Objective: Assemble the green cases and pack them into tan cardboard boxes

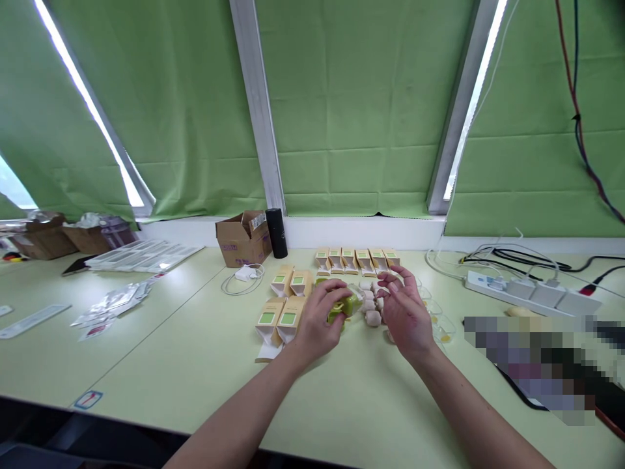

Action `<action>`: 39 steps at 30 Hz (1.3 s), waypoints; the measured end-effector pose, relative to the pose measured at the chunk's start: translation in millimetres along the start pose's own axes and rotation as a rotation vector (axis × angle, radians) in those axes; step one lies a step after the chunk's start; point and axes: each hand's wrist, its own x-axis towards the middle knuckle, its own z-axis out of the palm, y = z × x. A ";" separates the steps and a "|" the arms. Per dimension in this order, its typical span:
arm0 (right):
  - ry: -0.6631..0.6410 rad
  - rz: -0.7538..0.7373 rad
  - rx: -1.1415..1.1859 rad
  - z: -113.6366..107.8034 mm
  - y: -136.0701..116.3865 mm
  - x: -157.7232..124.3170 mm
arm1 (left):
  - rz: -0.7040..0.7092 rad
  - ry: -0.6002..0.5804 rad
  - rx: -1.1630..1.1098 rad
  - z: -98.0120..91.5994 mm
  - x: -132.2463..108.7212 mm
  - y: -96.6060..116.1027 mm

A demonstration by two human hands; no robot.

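My left hand (319,319) is closed around a small green round object (344,305) just above the pale green table (195,352). My right hand (405,309) hovers beside it with fingers spread and holds nothing. Between and behind the hands lie several small beige lumps (372,311). To the left of my left hand lie tan cartons with green labels (278,320), and a row of several more such cartons (355,259) stands behind the hands.
An open cardboard box (243,240) and a black cylinder (277,232) stand near the window sill. A white power strip (530,291) with cables lies at the right. Plastic packets (114,303) and trays (141,255) lie at the left, beside more boxes (73,236).
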 end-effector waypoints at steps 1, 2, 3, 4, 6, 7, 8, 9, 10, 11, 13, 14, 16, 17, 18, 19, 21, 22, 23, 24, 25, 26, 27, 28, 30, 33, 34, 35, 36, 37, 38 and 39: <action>0.008 -0.015 0.001 0.4 -2.5 0.8 | 0.026 -0.027 0.042 -0.6 -0.7 0.8; 0.014 -0.034 -0.006 1.0 -5.2 1.5 | 0.043 -0.059 0.079 -1.1 -0.9 1.8; 0.019 -0.054 -0.017 1.4 -8.1 2.4 | 0.054 -0.096 0.115 -1.6 -0.8 2.8; 0.022 -0.074 -0.032 1.7 -11.0 3.6 | 0.063 -0.138 0.150 -2.2 -0.3 3.9; 0.027 -0.108 -0.068 0.9 -16.1 6.8 | 0.075 -0.233 0.214 -3.4 1.4 6.3; 0.027 -0.121 -0.088 -0.3 -18.2 8.9 | 0.076 -0.285 0.242 -4.0 2.5 7.6; 0.025 -0.135 -0.114 -2.0 -19.8 11.1 | 0.075 -0.338 0.268 -4.6 3.6 8.9; 0.021 -0.149 -0.151 -4.1 -21.1 13.3 | 0.071 -0.390 0.293 -5.1 4.6 10.3; 0.012 -0.165 -0.204 -6.5 -22.0 15.3 | 0.064 -0.437 0.317 -5.5 5.5 11.7; 0.000 -0.181 -0.269 -9.2 -22.7 17.1 | 0.056 -0.477 0.339 -5.7 6.1 13.1; -0.026 -0.215 -0.412 -14.4 -23.3 19.5 | 0.044 -0.542 0.379 -5.7 6.9 15.3; -0.036 -0.230 -0.478 -16.8 -23.4 20.1 | 0.039 -0.568 0.397 -5.5 6.9 16.1; -0.042 -0.258 -0.575 -20.6 -23.0 20.0 | 0.034 -0.621 0.435 -4.7 6.8 17.2; -0.040 -0.270 -0.611 -22.1 -22.6 19.4 | 0.034 -0.647 0.452 -4.2 6.7 17.6; -0.036 -0.280 -0.641 -23.1 -22.1 18.6 | 0.033 -0.671 0.468 -3.8 6.6 17.9; -0.038 -0.284 -0.668 -23.9 -21.4 17.5 | 0.033 -0.690 0.480 -3.4 6.5 18.3; -0.036 -0.290 -0.715 -24.6 -20.0 15.0 | 0.033 -0.718 0.495 -3.0 6.5 19.0; -0.036 -0.290 -0.733 -24.7 -19.3 13.8 | 0.031 -0.728 0.499 -2.8 6.5 19.5; -0.036 -0.290 -0.747 -24.7 -18.6 12.7 | 0.030 -0.737 0.503 -2.7 6.5 19.9; -0.038 -0.287 -0.757 -24.7 -18.0 11.8 | 0.027 -0.745 0.507 -2.6 6.5 20.3; -0.040 -0.284 -0.764 -24.6 -17.5 11.0 | 0.024 -0.751 0.509 -2.4 6.5 20.7; -0.043 -0.281 -0.769 -24.5 -17.0 10.3 | 0.019 -0.757 0.510 -2.2 6.4 21.0; -0.047 -0.278 -0.772 -24.3 -16.7 9.7 | 0.015 -0.761 0.511 -1.9 6.4 21.3; -0.051 -0.275 -0.774 -24.0 -16.4 9.1 | 0.011 -0.766 0.511 -1.6 6.2 21.6; -0.057 -0.268 -0.773 -23.3 -16.1 8.0 | 0.007 -0.774 0.514 -1.0 5.8 22.2; -0.057 -0.257 -0.774 -21.7 -15.9 6.2 | 0.008 -0.765 0.514 -0.5 5.2 23.1; -0.055 -0.254 -0.776 -21.2 -15.9 5.5 | 0.004 -0.751 0.509 -0.7 5.5 23.1; -0.053 -0.250 -0.780 -20.8 -15.9 4.9 | -0.004 -0.731 0.502 -1.3 6.3 22.8; -0.052 -0.247 -0.783 -20.4 -16.0 4.3 | -0.019 -0.703 0.497 -2.4 7.7 22.0; -0.051 -0.243 -0.782 -20.2 -16.1 3.7 | -0.038 -0.668 0.497 -4.1 9.7 20.6; -0.052 -0.239 -0.779 -20.0 -16.3 3.2 | -0.060 -0.629 0.502 -6.5 12.5 18.4; -0.054 -0.236 -0.776 -19.9 -16.5 2.8 | -0.086 -0.587 0.514 -9.6 15.9 15.4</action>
